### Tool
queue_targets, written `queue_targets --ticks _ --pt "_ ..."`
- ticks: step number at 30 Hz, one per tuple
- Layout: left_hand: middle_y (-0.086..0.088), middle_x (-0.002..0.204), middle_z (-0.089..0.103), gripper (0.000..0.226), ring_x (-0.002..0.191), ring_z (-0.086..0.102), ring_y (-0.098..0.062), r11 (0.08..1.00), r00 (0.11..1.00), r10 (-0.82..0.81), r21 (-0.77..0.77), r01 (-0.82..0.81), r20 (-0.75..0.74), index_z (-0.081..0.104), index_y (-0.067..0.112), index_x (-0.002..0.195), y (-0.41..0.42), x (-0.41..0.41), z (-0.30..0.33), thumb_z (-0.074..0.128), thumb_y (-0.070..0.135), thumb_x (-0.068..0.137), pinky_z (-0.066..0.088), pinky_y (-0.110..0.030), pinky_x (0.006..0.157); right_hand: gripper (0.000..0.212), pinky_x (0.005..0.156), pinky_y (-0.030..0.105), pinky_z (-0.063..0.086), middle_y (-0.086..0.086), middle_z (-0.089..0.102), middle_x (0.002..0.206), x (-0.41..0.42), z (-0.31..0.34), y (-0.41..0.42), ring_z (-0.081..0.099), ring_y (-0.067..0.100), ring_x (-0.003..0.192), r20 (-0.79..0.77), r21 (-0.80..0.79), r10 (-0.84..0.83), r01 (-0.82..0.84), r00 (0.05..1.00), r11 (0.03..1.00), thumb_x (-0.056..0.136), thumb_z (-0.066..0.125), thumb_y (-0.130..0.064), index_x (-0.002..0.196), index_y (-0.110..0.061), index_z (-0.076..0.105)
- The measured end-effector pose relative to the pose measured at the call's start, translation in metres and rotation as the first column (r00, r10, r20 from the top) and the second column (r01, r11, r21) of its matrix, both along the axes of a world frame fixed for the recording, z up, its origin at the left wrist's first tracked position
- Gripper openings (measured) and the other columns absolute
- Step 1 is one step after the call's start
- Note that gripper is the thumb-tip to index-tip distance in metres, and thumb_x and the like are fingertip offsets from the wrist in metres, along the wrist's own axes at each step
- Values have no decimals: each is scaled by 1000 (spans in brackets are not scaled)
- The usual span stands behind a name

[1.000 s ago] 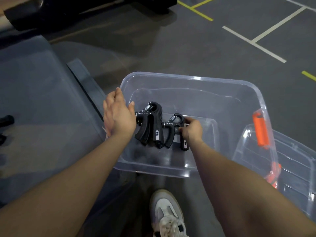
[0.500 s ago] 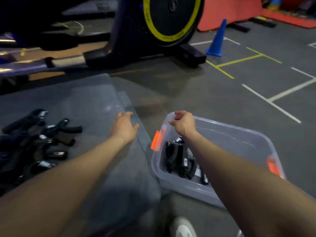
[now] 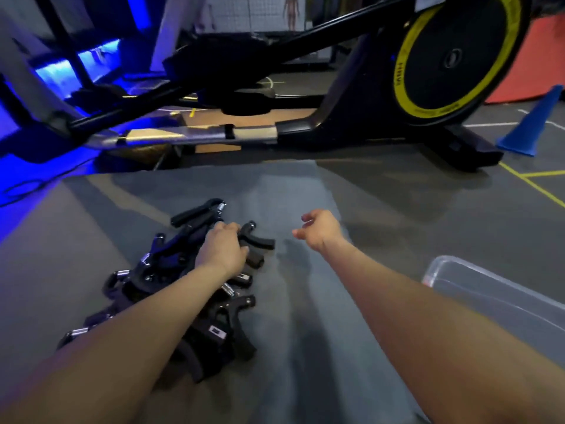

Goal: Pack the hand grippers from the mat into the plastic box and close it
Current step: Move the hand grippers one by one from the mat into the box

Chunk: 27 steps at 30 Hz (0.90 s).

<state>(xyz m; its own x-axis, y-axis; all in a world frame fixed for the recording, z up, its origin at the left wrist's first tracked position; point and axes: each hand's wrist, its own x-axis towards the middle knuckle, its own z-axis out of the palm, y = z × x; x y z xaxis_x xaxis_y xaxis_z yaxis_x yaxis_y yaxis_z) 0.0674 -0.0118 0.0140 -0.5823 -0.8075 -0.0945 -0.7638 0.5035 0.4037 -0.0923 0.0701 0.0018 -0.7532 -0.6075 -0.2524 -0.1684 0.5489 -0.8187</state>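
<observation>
A heap of several black hand grippers [image 3: 171,270] lies on the grey mat [image 3: 305,301] at the left. My left hand [image 3: 223,247] rests on top of the heap, its fingers closing around one black hand gripper [image 3: 255,240] near the heap's far right side. My right hand [image 3: 321,229] hovers above the mat to the right of the heap, fingers loosely curled with nothing in them. Only a corner of the clear plastic box [image 3: 477,286] shows at the right edge; its inside is out of sight.
A black exercise machine [image 3: 336,111] with a yellow-ringed flywheel [image 3: 455,56] stands just beyond the mat's far edge. A blue cone [image 3: 532,123] sits at the far right on the dark floor with yellow lines.
Both hands have left the box and swung left to the mat. My left hand has come down on the heap; my right hand now hangs beside it.
</observation>
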Motion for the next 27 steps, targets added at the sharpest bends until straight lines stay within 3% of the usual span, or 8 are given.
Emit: queue_targets --ticks 5,9,11,14,19,23,27 --pt "-10 138 39 46 130 35 -29 991 992 118 -57 -120 -35 44 12 132 -39 24 -15 56 21 89 37 -40 104 48 99 31 43 16 61 123 24 -25 -45 58 29 115 23 -1 29 -29 999 1000 78 73 -10 123 -2 55" --pt "-9 143 33 49 132 33 -30 984 984 170 -51 -173 -49 39 11 137 -63 36 -27 54 18 90 36 -41 105 48 98 31 44 5 56 98 47 -44 -72 59 21 97 66 -18 75 -74 995 997 78 74 -9 122 -4 57" --pt "-7 146 31 51 134 32 -29 984 983 172 -34 -174 -69 35 12 140 -71 38 -34 51 16 92 35 -41 106 45 95 28 44 2 54 95 57 -52 -80 53 16 89 87 -27 93 -91 992 995 78 73 -8 120 -5 58" --pt "-3 150 29 50 136 32 -27 986 983 164 -2 -165 -78 31 13 143 -83 39 -44 45 14 95 33 -39 107 44 88 23 42 2 55 91 65 -59 -86 52 14 87 106 -45 106 -102 989 994 79 72 -7 120 -5 58" --pt "-8 149 32 48 134 36 -28 983 978 182 33 -180 -99 34 11 141 -97 45 -55 38 3 94 31 -35 109 41 88 27 45 -10 49 70 66 -67 -96 54 15 85 109 -65 86 -80 990 995 78 73 -8 117 -6 60" --pt "-14 140 42 44 123 45 -32 978 973 208 27 -206 -96 39 12 137 -101 49 -55 40 2 94 38 -38 98 39 86 27 45 -7 53 74 68 -73 -99 54 15 85 105 -72 71 -64 992 995 78 73 -9 115 -7 60" --pt "-14 128 50 32 106 50 -30 981 976 192 4 -193 -104 49 9 117 -100 53 -56 53 -2 88 36 -32 85 40 80 25 43 1 58 86 75 -77 -101 54 16 83 136 -92 76 -64 988 994 78 73 -9 115 -5 60"
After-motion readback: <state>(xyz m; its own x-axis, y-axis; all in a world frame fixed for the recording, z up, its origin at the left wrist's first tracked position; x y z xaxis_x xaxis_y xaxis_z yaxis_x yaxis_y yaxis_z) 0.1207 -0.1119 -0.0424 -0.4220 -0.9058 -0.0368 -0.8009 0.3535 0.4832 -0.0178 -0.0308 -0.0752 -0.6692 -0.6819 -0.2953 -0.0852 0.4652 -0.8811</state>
